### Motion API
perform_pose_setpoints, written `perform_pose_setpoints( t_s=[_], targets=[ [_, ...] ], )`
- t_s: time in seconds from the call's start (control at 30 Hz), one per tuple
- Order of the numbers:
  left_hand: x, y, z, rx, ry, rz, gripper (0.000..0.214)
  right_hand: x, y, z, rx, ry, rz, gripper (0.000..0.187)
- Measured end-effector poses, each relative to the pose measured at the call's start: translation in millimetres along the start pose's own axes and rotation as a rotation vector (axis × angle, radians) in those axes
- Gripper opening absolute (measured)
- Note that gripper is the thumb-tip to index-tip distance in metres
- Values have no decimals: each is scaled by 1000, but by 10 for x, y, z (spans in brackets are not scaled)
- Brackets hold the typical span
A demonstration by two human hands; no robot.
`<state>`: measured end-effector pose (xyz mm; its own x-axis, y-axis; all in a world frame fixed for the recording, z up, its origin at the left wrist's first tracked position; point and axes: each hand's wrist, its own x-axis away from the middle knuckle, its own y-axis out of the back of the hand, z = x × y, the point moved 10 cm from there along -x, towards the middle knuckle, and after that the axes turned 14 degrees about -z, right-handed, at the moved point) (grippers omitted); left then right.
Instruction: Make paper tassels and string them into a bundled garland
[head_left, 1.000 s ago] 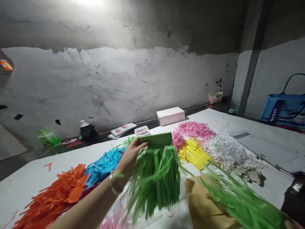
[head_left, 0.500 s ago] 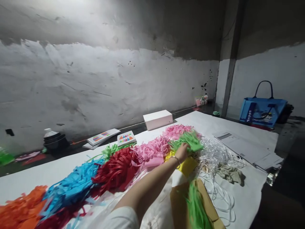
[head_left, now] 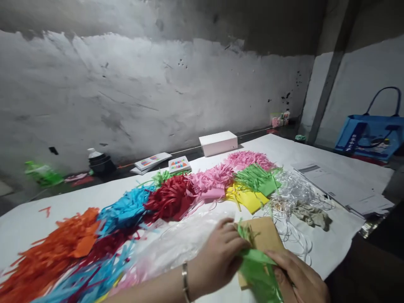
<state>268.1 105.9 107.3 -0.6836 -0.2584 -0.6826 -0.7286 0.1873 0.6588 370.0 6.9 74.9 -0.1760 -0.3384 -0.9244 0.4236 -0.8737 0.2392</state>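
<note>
A green fringed paper (head_left: 257, 267) lies between my hands over a brown cardboard piece (head_left: 268, 235). My left hand (head_left: 222, 250), with a bracelet at the wrist, has its fingers curled round the strips on the paper's left side. My right hand (head_left: 298, 273) pinches the right edge between thumb and fingers. Some green strips stick out above my left hand. Just beyond the cardboard lie a yellow fringed paper pile (head_left: 249, 200) and a green fringed paper pile (head_left: 259, 177). Part of the held paper is hidden by my fingers.
Red (head_left: 170, 198), pink (head_left: 211, 181), blue (head_left: 126, 206) and orange fringed paper (head_left: 69, 235) run leftward along the white table covering (head_left: 28, 206). White string (head_left: 293, 189) and a grey-green cloth (head_left: 311, 214) lie right. A white box (head_left: 218, 144) stands behind.
My left hand has come back from the green pile to the cardboard and now holds the green fringed paper. My right hand has come into view. The view has shifted left and down.
</note>
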Motion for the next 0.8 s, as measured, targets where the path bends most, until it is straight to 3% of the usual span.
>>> perform_pose_setpoints(
  t_s=[0.07,0.13,0.27,0.37,0.47,0.53,0.63,0.7,0.8],
  targets=[
    [170,421,-118,-154,-37,-124,25,-168,-100,279,-57,117,41,22],
    [353,707,-260,-286,-87,-161,28,-255,-202,506,-91,161,47,23],
    [775,895,-535,-297,-138,-82,19,-134,-504,858,-122,236,130,35],
    [1174,962,-550,-207,-15,-90,33,86,-624,966,-121,286,141,39],
    [1722,910,-429,-288,143,-106,51,366,-701,938,-125,290,156,42],
    [2131,707,-355,-366,175,-11,48,571,-745,858,-97,270,162,43],
    [2767,628,121,-591,504,104,69,898,-844,737,-30,262,207,41],
    [3138,783,471,-702,728,177,65,1089,-911,708,-10,285,243,38],
    [3465,1248,864,-774,887,214,52,1259,-998,765,-25,324,284,34]
  ],
)
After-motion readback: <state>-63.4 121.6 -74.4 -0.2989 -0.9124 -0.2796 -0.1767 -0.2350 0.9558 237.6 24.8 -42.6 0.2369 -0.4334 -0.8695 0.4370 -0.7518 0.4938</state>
